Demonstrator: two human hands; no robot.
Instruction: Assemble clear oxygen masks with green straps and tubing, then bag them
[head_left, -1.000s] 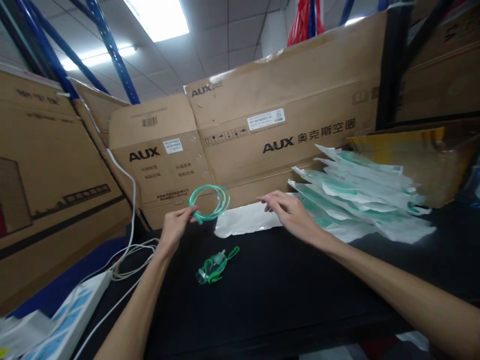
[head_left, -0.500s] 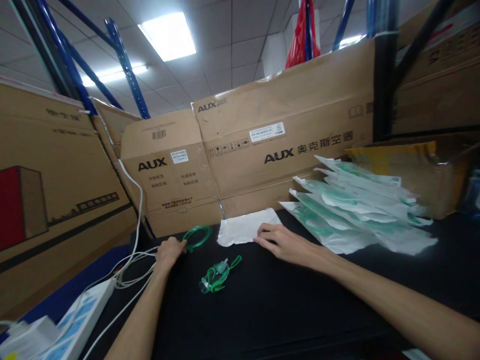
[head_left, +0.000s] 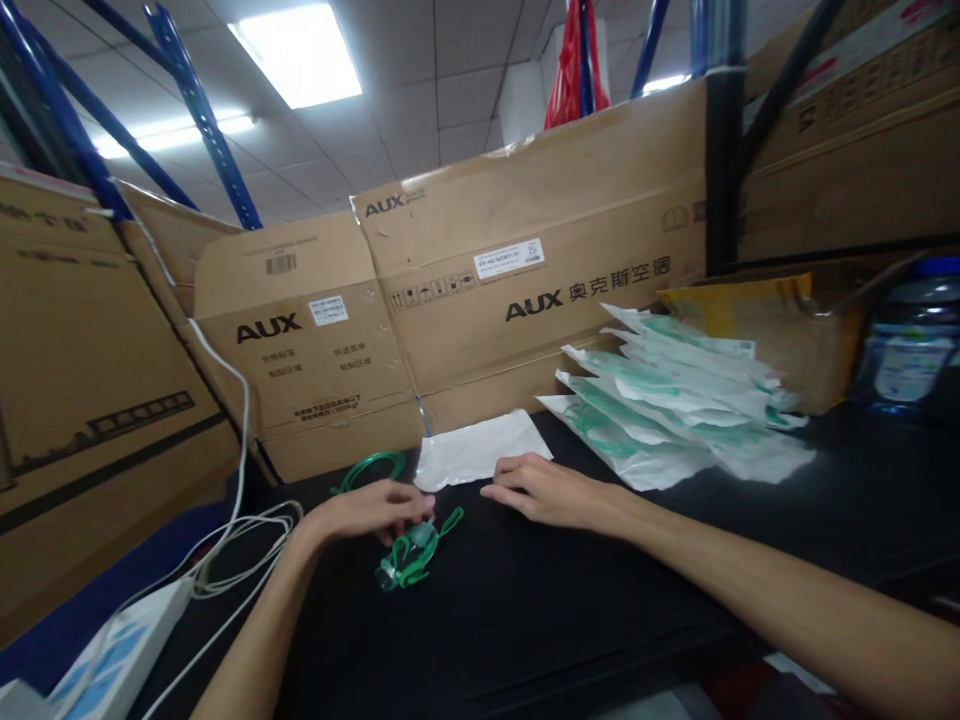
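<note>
On the black tabletop lies a clear oxygen mask [head_left: 409,556] with a green strap looped over it. My left hand [head_left: 379,508] hangs over its upper end, thumb and fingers bent and apart; whether the fingertips touch the mask I cannot make out. Behind that hand is a coil of green tubing [head_left: 375,466], partly covered by it. A flat white pouch [head_left: 480,448] lies against the foot of the cardboard. My right hand [head_left: 544,490] rests at the pouch's near right edge, fingers loosely bent, thumb apart, holding nothing visible.
Several white pouches with green contents [head_left: 667,405] are stacked to the right. Behind them stand an open carton [head_left: 825,340] and a blue-lidded jar [head_left: 911,340]. White cables [head_left: 247,540] and a power strip [head_left: 124,640] lie left. Cardboard panels [head_left: 480,330] wall the back.
My left hand has let go of the tubing coil and moved right and nearer, over the mask. My right hand has barely moved beside the pouch. The whole view has shifted slightly.
</note>
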